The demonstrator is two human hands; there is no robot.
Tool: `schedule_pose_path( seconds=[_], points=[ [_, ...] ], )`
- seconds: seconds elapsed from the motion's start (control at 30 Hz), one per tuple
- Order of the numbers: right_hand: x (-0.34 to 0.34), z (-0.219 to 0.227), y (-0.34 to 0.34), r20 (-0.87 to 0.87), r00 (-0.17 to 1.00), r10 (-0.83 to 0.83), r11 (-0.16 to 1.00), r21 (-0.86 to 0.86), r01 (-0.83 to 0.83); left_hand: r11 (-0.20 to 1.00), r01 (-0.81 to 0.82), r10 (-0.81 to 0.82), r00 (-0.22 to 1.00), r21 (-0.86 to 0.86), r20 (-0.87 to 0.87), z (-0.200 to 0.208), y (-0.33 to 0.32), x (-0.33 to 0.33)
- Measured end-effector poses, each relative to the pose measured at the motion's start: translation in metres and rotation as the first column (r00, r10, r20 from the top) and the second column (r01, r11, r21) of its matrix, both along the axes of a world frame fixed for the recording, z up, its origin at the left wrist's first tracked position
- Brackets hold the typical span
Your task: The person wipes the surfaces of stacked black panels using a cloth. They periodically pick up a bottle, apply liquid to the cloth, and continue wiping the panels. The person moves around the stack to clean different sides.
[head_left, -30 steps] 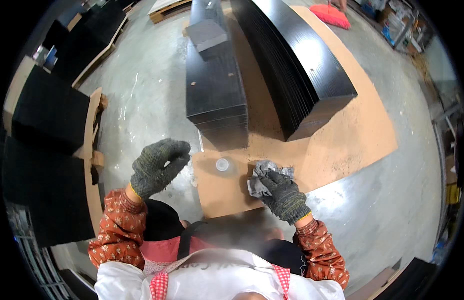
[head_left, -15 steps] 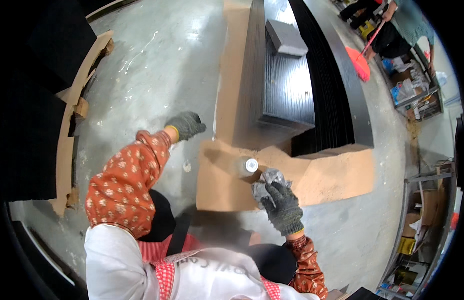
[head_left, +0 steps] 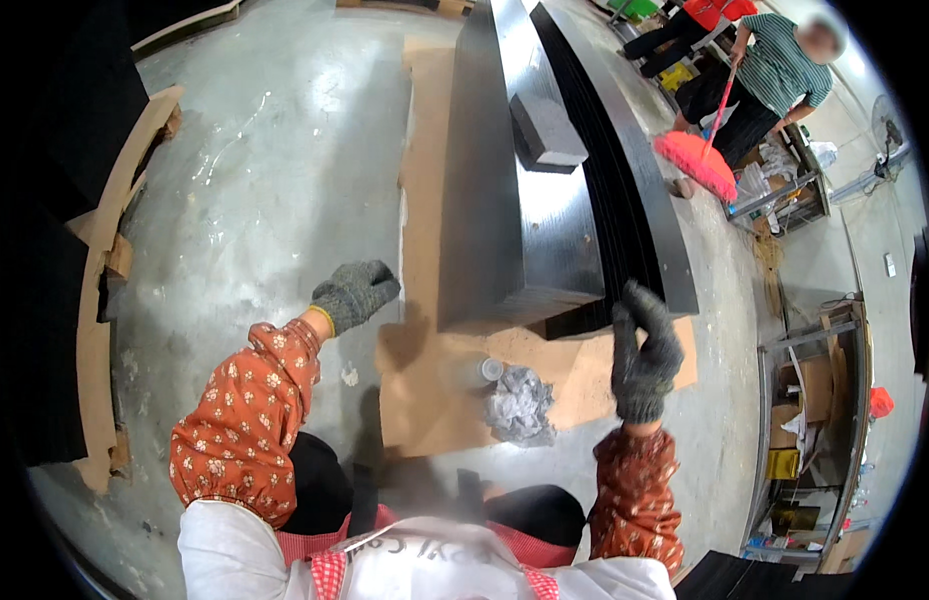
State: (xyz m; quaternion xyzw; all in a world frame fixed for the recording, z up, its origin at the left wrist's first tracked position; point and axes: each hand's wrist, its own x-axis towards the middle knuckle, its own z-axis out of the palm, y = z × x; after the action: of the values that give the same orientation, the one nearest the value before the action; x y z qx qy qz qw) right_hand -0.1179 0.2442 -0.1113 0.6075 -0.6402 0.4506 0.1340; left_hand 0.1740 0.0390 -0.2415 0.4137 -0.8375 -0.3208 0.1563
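Observation:
My left hand (head_left: pixel 357 295), in a dark grey knit glove, is raised left of the cardboard sheet (head_left: pixel 410 415). Its fingers are curled together; whatever they hold, if anything, is hidden. My right hand (head_left: pixel 647 358), gloved alike, is near the front end of the right-hand stack of black boards (head_left: pixel 675 255), thumb and fingers apart and nothing between them. On the cardboard lies a crumpled grey rag (head_left: pixel 521 405), beside a small container with a pale round cap (head_left: pixel 492 370). The left stack of glossy black boards (head_left: pixel 560 235) carries a dark grey block (head_left: pixel 548 133) on top.
Large black panels (head_left: pixel 45 340) rest on a wooden pallet (head_left: pixel 103 330) at the left. At the far right, a person (head_left: pixel 775 75) holds a red broom (head_left: pixel 700 165), with another person in red behind. Metal shelving (head_left: pixel 805 430) with cartons lines the right side.
My right hand has let go of the rag, leaving it on the cardboard, and moved up and right. My left hand has shifted slightly down and left. The view has tilted up.

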Motion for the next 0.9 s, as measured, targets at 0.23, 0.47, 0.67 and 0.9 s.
schedule_pose_path(
  seconds=[0.23, 0.47, 0.67, 0.9],
  points=[
    [0.0, -0.021, -0.007, 0.187, 0.978, -0.097, 0.995, 0.02, 0.095, 0.999, 0.052, -0.052, 0.999, 0.016, 0.002, 0.004, 0.006, 0.004],
    [0.0, -0.136, 0.06, -0.027, 0.999, -0.028, 0.678, 0.734, 0.039, 0.903, 0.421, -0.428, 0.899, 0.088, 0.089, -0.017, 0.04, -0.008],
    [0.045, -0.18, 0.061, -0.226, 0.954, 0.199, 0.471, 0.875, 0.11, 0.819, 0.53, -0.566, 0.809, 0.219, 0.158, -0.018, 0.069, -0.028],
    [0.038, -0.211, 0.062, -0.12, 0.99, 0.07, 0.617, 0.785, 0.052, 0.955, 0.247, -0.242, 0.969, 0.166, -0.049, -0.052, 0.103, -0.064]
  ],
)
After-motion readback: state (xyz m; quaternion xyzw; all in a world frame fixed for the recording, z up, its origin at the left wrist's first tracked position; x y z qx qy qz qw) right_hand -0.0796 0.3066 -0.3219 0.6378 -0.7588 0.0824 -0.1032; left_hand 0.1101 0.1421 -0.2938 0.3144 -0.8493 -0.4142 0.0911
